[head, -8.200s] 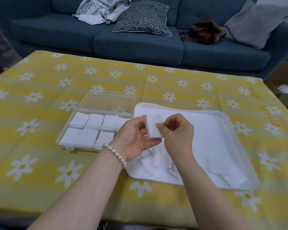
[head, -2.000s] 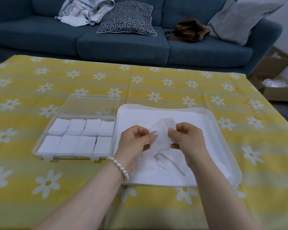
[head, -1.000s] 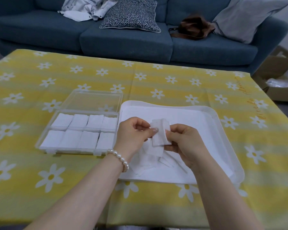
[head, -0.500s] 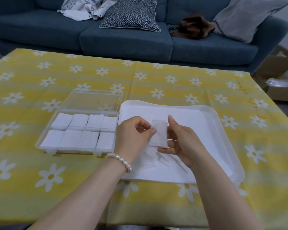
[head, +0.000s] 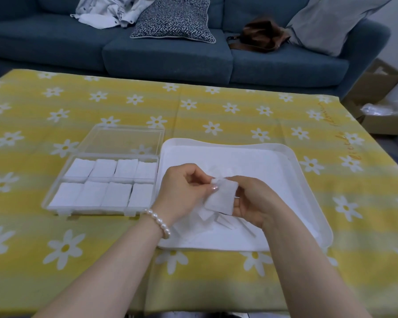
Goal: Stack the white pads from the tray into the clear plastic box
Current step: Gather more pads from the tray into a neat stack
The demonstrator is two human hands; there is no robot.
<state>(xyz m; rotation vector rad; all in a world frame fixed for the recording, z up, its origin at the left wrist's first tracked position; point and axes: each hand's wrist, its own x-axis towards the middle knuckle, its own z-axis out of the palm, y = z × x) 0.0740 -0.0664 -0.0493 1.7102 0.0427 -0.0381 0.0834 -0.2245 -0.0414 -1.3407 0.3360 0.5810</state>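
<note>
- Step: I've got one white pad [head: 221,198] pinched by both left hand [head: 184,191] and right hand [head: 253,203], above the tray [head: 308,180].
- Next: carry it left of the tray into the clear plastic box [head: 101,187], squared onto a stack.

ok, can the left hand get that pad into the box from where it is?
Probably yes. The left hand pinches the pad together with the right hand, just right of the box. The lid lies open and nothing stands between.
</note>
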